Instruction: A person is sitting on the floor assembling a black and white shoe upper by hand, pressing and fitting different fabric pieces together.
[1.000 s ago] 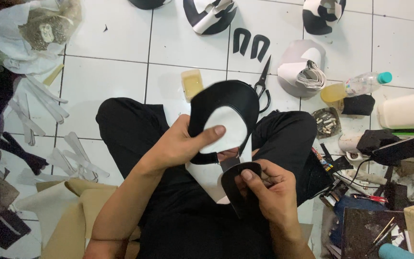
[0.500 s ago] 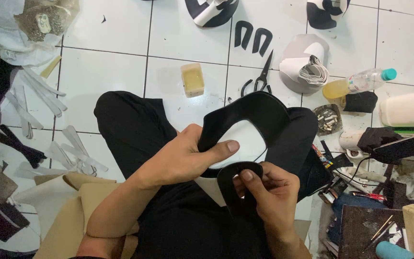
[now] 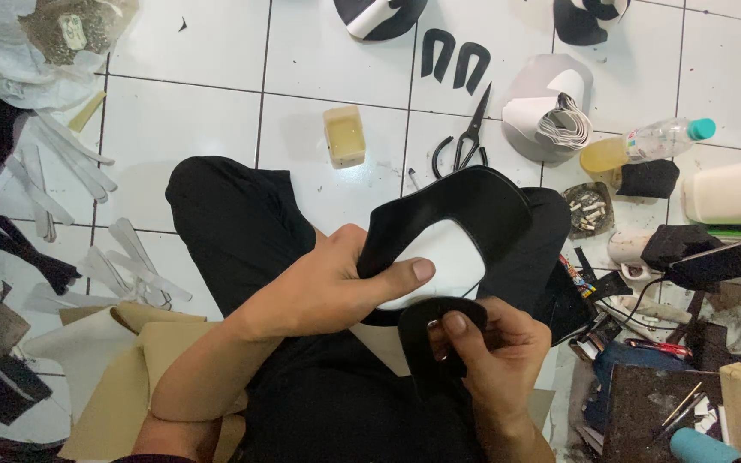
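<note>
I sit cross-legged on a white tiled floor (image 3: 190,111) in black trousers. My left hand (image 3: 328,287) grips the left side of a black curved leather piece (image 3: 473,201) with a large white-backed opening, thumb across its lower edge. My right hand (image 3: 495,356) pinches a smaller black leather piece (image 3: 430,321) that touches the bottom edge of the large piece, above my lap.
Black scissors (image 3: 465,141), a yellow block (image 3: 345,135), two black U-shaped cutouts (image 3: 454,60), a white leather roll (image 3: 551,107) and a plastic bottle (image 3: 645,141) lie ahead. An ashtray (image 3: 589,210) and cluttered tools are at right. Tan sheets (image 3: 130,343) and white strips (image 3: 70,159) lie left.
The large black piece has turned and shifted right, opening now facing up-right. My right hand has risen, bringing the small piece up against its lower edge.
</note>
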